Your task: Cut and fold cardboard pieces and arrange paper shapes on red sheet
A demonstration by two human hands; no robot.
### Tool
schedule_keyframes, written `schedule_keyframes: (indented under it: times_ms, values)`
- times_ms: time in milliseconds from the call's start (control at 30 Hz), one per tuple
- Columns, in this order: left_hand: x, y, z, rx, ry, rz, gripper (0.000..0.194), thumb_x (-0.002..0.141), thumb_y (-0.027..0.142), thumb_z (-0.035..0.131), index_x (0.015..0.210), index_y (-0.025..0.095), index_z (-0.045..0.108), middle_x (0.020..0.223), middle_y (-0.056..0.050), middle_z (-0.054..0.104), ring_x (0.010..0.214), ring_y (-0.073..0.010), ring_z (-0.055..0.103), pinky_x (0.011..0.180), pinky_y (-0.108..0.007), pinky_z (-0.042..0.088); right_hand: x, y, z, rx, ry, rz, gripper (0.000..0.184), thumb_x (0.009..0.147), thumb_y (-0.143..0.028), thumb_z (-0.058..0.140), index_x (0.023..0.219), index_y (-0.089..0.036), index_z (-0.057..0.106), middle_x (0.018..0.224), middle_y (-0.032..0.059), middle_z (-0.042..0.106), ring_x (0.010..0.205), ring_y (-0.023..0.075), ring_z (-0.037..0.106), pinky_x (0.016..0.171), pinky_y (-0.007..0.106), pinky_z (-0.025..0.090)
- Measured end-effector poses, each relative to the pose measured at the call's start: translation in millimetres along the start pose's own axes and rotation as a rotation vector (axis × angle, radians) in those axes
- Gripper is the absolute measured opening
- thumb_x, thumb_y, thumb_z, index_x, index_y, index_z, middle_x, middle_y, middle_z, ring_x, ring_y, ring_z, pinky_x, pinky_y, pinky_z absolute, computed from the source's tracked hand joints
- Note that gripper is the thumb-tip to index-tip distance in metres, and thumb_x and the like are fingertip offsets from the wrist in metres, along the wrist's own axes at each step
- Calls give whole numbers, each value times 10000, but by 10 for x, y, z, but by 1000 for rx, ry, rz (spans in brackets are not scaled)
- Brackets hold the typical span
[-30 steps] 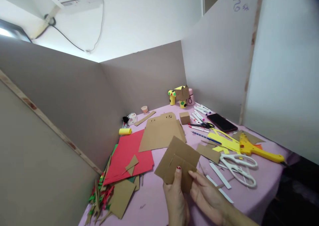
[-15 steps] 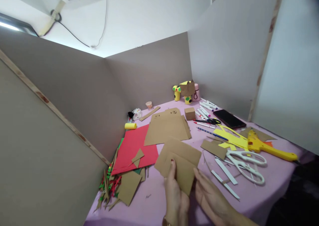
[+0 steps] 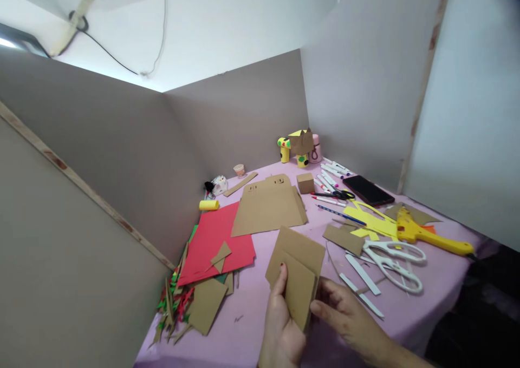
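A folded-looking brown cardboard piece [image 3: 298,243], with a smaller flat panel in front of a larger one, is held up over the front of the table. My left hand [image 3: 280,319] grips it from below, thumb pressed on the front panel. At its lower right edge is my right hand [image 3: 345,308], thumb in front and fingers curled partly behind the cardboard. Beyond my hands lies a larger cardboard shape [image 3: 268,208] with small slots near its top, partly over a red sheet [image 3: 203,243].
At right lie white-handled scissors [image 3: 396,265], a yellow glue gun [image 3: 430,238], yellow paper scraps [image 3: 374,222], a phone [image 3: 368,189] and several markers [image 3: 335,168]. Cardboard offcuts [image 3: 207,303] are heaped at left. A small cardboard box [image 3: 305,183] stands farther back. Grey partitions [image 3: 239,108] surround the table.
The cardboard's left and right parts have come closer together, one now overlapping the other. My right hand has shifted slightly and its fingers curl more around the edge. The view has shifted a little.
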State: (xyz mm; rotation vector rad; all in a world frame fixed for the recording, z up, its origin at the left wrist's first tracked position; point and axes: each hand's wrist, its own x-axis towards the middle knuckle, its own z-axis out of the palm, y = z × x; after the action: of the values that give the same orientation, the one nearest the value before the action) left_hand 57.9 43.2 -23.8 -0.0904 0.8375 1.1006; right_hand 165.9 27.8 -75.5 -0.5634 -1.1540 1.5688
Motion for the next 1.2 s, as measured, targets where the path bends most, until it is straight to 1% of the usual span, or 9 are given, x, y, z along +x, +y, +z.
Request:
schedule_keyframes:
  times_ms: [167, 333, 433, 633, 733, 833, 967, 1033, 1200]
  values:
    - [18, -34, -22, 38, 45, 39, 248, 817, 306, 545, 894, 74, 586, 641, -95, 684, 694, -232, 675, 655, -349, 544, -28, 1, -23, 10, -41, 37, 301, 785, -388, 632, 1016, -194, 635, 820, 45, 666, 775, 188, 595, 767, 323, 457]
    - [8, -188, 3, 112, 99, 427, 263, 753, 253, 630, 985, 147, 567, 734, -47, 684, 675, -190, 661, 659, -319, 539, -32, 31, 17, -23, 73, 118, 328, 754, -464, 635, 862, -155, 641, 646, -3, 591, 503, 98, 506, 480, 213, 423]
    - [-13, -245, 7, 158, 61, 553, 362, 713, 263, 673, 1047, 186, 557, 803, -30, 675, 783, -199, 660, 674, -295, 532, -22, 36, 38, -3, 132, 129, 314, 754, -452, 639, 774, -139, 626, 628, -9, 572, 487, 85, 495, 451, 196, 414]
    - [-63, -311, -81, 232, -78, 577, 551, 661, 408, 697, 1135, 185, 528, 854, -72, 674, 830, -234, 651, 655, -291, 523, -25, 26, 10, 237, 147, 218, 332, 679, -458, 711, 697, -142, 611, 568, -26, 550, 447, 68, 480, 396, 160, 411]
    - [-88, -354, -87, 282, -68, 674, 623, 596, 408, 744, 1132, 177, 525, 803, -65, 672, 807, -239, 654, 671, -296, 519, -60, 51, 22, 356, 127, 286, 331, 644, -447, 743, 644, -145, 606, 500, -42, 531, 371, 41, 435, 348, 136, 359]
    - [-108, -373, -49, 335, -35, 693, 622, 606, 428, 730, 1127, 164, 516, 753, -60, 670, 681, -215, 657, 605, -291, 517, -111, 93, 48, 417, 130, 328, 300, 633, -412, 762, 625, -155, 609, 523, -36, 561, 385, 43, 458, 364, 138, 371]
    - [-109, -376, -13, 266, 85, 739, 654, 625, 399, 722, 1184, 175, 467, 843, -74, 682, 708, -206, 662, 603, -267, 510, -161, 137, 67, 379, 125, 352, 295, 644, -422, 752, 651, -156, 625, 538, -31, 577, 380, 49, 469, 369, 150, 373]
    - [-102, -375, -22, 239, 109, 704, 674, 626, 395, 723, 1202, 174, 453, 855, -80, 684, 727, -216, 665, 597, -268, 512, -169, 143, 73, 335, 130, 351, 323, 630, -449, 754, 668, -155, 625, 520, -34, 563, 377, 54, 468, 366, 153, 367]
    - [-107, -332, -69, 184, 22, 625, 570, 683, 418, 674, 1165, 175, 491, 894, -92, 682, 788, -235, 664, 616, -290, 519, -159, 108, 61, 217, 180, 278, 355, 643, -495, 725, 678, -162, 606, 572, -21, 568, 443, 77, 488, 418, 184, 407]
